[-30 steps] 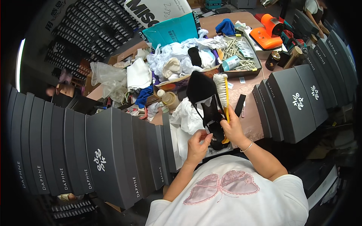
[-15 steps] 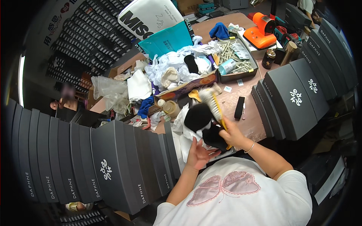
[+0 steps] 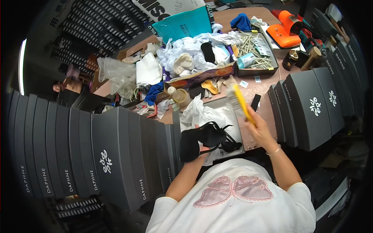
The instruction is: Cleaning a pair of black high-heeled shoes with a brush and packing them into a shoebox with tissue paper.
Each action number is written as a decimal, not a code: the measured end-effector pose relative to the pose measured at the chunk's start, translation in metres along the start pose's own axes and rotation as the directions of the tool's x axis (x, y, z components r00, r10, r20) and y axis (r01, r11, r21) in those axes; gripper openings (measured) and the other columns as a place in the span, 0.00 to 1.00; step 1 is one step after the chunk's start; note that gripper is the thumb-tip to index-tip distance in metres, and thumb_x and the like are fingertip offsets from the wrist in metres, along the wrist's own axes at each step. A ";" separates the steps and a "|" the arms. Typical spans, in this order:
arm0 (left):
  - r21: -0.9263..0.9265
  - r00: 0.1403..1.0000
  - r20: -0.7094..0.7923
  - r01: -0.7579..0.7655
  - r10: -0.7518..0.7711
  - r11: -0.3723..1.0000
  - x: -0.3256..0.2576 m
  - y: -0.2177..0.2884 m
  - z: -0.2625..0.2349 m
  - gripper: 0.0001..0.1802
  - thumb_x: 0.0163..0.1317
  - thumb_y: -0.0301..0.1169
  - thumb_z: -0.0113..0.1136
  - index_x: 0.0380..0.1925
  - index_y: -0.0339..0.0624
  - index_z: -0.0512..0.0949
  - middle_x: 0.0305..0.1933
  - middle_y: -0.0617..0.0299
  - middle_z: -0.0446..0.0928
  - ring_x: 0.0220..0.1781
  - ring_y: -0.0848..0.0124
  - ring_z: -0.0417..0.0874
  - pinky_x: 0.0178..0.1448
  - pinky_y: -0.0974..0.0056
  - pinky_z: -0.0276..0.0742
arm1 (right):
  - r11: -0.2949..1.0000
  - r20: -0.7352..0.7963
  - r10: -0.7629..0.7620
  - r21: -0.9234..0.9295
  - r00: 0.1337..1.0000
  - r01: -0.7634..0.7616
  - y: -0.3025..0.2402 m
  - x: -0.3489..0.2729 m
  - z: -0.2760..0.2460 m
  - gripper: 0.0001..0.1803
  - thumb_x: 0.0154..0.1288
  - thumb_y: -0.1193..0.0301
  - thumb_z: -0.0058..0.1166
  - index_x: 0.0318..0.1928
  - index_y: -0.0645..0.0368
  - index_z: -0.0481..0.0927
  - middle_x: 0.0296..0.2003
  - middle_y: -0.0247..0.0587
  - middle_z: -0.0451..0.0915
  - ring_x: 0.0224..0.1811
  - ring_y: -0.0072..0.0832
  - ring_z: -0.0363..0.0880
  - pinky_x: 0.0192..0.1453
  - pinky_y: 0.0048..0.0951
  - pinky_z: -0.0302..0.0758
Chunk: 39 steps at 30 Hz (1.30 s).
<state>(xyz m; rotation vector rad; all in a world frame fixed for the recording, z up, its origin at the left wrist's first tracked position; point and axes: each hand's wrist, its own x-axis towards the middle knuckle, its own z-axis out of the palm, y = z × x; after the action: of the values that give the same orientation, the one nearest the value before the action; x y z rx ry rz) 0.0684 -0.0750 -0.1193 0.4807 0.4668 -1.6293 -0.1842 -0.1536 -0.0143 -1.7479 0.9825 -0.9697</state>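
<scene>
My left hand (image 3: 199, 158) is wrapped under a black strappy shoe (image 3: 190, 143) and holds it over the near side of an open shoe box. The shoe hides most of my fingers. In my right hand (image 3: 260, 130) is a brush (image 3: 243, 103) with a yellow handle and pale bristles, gripped by the handle. It is raised over the box's right side, apart from the shoe. White tissue paper (image 3: 200, 112) lies crumpled in the shoe box (image 3: 239, 136).
Stacks of dark grey shoe boxes (image 3: 128, 155) rise on the left, with more boxes (image 3: 311, 112) on the right. Behind the work are a carton of white wrapping (image 3: 178, 50), a tray of sticks (image 3: 248, 42), a bottle (image 3: 179, 97) and an orange device (image 3: 285, 33).
The brush has come away from the shoe, up and to the right. My left hand, open beside the shoe before, now holds it, lower and further left. The box shows more.
</scene>
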 end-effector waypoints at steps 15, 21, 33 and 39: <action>0.627 0.897 0.236 -0.435 0.375 0.646 -0.014 0.014 0.022 0.33 0.71 0.57 0.38 0.42 0.38 0.79 0.38 0.59 0.83 0.38 0.67 0.84 0.48 0.63 0.81 | 0.673 0.545 0.057 -0.639 0.837 0.371 -0.085 -0.022 -0.034 0.27 0.60 0.69 0.51 0.62 0.52 0.70 0.26 0.43 0.75 0.24 0.40 0.80 0.25 0.40 0.76; 0.587 0.888 0.112 -0.422 0.447 0.691 -0.026 0.023 0.054 0.36 0.69 0.61 0.35 0.51 0.37 0.72 0.40 0.56 0.79 0.39 0.64 0.83 0.46 0.59 0.81 | 0.888 0.658 0.270 -0.453 0.703 0.083 -0.040 -0.041 -0.042 0.31 0.62 0.58 0.60 0.63 0.54 0.70 0.38 0.57 0.82 0.39 0.47 0.83 0.44 0.40 0.78; 0.672 0.828 0.560 -0.458 -0.005 -0.582 -0.101 -0.019 0.106 0.60 0.38 0.43 0.78 0.70 0.36 0.53 0.73 0.44 0.52 0.77 0.55 0.49 0.75 0.56 0.48 | 0.541 0.371 0.492 0.579 0.787 -0.611 -0.041 0.007 0.026 0.15 0.61 0.64 0.63 0.34 0.59 0.71 0.14 0.24 0.61 0.11 0.13 0.55 0.14 0.21 0.53; 0.917 0.967 0.180 -0.099 -0.180 0.385 -0.075 -0.022 0.083 0.37 0.56 0.44 0.70 0.59 0.34 0.66 0.49 0.57 0.76 0.48 0.70 0.80 0.51 0.66 0.77 | 0.766 0.490 0.377 0.312 0.786 -0.562 -0.052 -0.012 0.048 0.27 0.62 0.61 0.63 0.54 0.66 0.71 0.35 0.40 0.79 0.35 0.23 0.76 0.40 0.27 0.75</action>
<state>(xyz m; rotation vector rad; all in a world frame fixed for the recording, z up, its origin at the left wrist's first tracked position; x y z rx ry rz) 0.0511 -0.0573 -0.0075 1.0825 -0.7583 -1.8641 -0.1343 -0.1118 0.0169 -1.1474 0.7983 -0.4192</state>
